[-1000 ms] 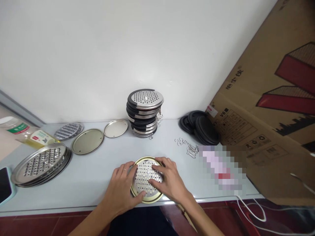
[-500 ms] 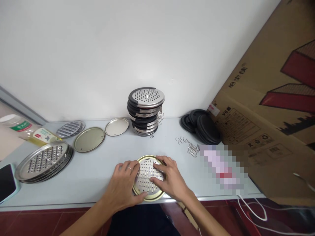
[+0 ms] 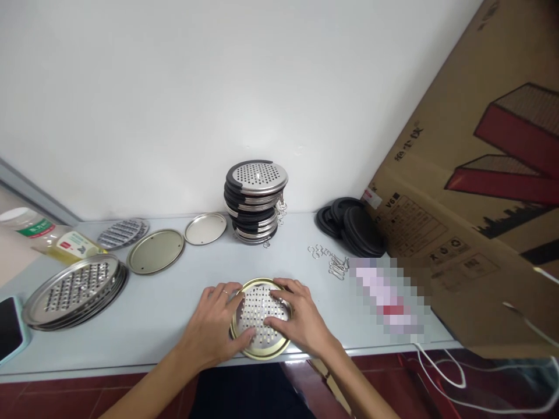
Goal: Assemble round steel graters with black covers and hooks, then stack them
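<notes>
A round metal grater disc point(image 3: 257, 311) with rows of small holes lies in a gold-rimmed round plate point(image 3: 267, 352) by the table's front edge. My left hand point(image 3: 212, 326) grips the left rim, its thumb reaching over the lower part of the disc. On the other side, my right hand point(image 3: 305, 314) curls round the right rim, with thumb and index finger resting on the perforated face. The fingers hide parts of both edges. Straight behind the hands rises a stack of round graters point(image 3: 257, 180) with black edging and small hooks hanging from it.
At left are more grater discs point(image 3: 78, 291), a gold plate point(image 3: 157, 251), a silver plate point(image 3: 205, 228), an oil bottle point(image 3: 65, 240) and a phone point(image 3: 11, 329). Metal hooks point(image 3: 338, 267), black round pieces point(image 3: 363, 230), a pixelated item and a cardboard box point(image 3: 437, 233) stand right.
My left thumb has shifted inward and up from the gold rim onto the grater disc's lower face. My right hand keeps nearly the same grip. The whole view has shifted slightly.
</notes>
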A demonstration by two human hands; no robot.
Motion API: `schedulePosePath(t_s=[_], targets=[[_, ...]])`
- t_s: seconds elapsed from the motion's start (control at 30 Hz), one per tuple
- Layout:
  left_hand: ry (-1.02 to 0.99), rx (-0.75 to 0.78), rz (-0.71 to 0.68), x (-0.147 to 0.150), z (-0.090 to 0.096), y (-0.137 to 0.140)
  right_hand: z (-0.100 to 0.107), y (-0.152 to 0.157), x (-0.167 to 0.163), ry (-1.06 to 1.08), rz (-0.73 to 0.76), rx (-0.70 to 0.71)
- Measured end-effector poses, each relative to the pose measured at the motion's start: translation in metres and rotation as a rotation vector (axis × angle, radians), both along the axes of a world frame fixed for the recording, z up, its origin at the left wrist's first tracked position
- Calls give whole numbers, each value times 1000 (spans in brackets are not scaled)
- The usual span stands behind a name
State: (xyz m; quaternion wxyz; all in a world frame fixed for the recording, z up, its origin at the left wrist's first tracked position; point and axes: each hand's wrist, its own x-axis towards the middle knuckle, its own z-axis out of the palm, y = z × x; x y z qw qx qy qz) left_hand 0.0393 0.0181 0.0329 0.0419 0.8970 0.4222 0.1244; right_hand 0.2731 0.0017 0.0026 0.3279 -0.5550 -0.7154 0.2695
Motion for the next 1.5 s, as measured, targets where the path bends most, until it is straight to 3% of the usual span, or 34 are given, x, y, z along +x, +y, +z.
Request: schedulePosePath(t_s=[0.27,0.47,0.77,1.07,1.5], targets=[[-49,-15,41,-2,5,2,6,-2,1,27,10,-34],[-163,-97,-19,24,11,14,2,-6,4,81,-53,-23],[-119,-186,-141,54,7,41,2,-31,7,-169,-31,18],[-32,-117,-195,51,-2,44,-3,-30,7,-253,117,101],[-122,-204,-196,46,-7,42,1,-26,3,-272,96,91]])
